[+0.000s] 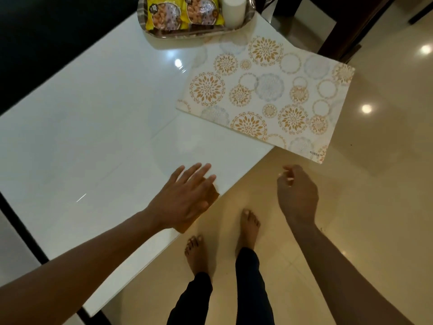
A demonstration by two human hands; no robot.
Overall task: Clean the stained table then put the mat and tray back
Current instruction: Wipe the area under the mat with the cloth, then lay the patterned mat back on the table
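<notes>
Glossy white stone makes up the rectangular counter [98,118], and near its front edge the left hand [185,198] lies flat on a small brown cloth [212,195], its fingers [199,171] straight and spread, pressing the cloth to the surface rather than curling round it. Only a corner and a strip of the cloth show from under the palm, right at the counter's rim. Further back on the right lies the cream rectangular mat printed with gold and grey floral circles [269,95], set askew, its right end hanging out past the counter's edge over the floor. Behind the mat, at the far end of the counter, stands the shiny metal tray [150,31], carrying two yellow snack packets [164,14] and a white cylindrical container [233,10]. The right hand [297,193] hangs in the air beside the counter, over the beige tiled floor [375,184], fingers loosely curled and holding nothing. Two bare feet [249,225] stand on the tiles below, in dark trouser legs.
</notes>
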